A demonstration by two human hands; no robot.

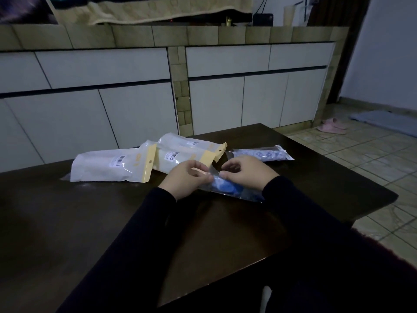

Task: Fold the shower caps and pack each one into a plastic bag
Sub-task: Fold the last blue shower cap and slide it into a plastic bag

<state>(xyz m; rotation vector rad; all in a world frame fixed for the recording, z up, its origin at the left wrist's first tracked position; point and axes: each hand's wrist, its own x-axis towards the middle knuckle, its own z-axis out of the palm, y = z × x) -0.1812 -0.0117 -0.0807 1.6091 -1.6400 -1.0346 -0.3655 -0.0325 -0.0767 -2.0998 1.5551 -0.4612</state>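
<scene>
My left hand (187,178) and right hand (246,172) each pinch the near-left mouth of a clear plastic bag (230,190) on the desk (316,177). The blue shower cap (225,185) sits inside, its long axis running from the mouth toward the right, slightly nearer me.

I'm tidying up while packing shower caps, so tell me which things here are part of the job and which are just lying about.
Part of the job:
- blue shower cap in the clear plastic bag, pinched by left hand and right hand
- packed clear bag
- three yellow-topped packets

Lying about:
- pink slippers
- blue mat

Dark table (112,211): three white packets (108,166), two clear bags (261,155).
</scene>
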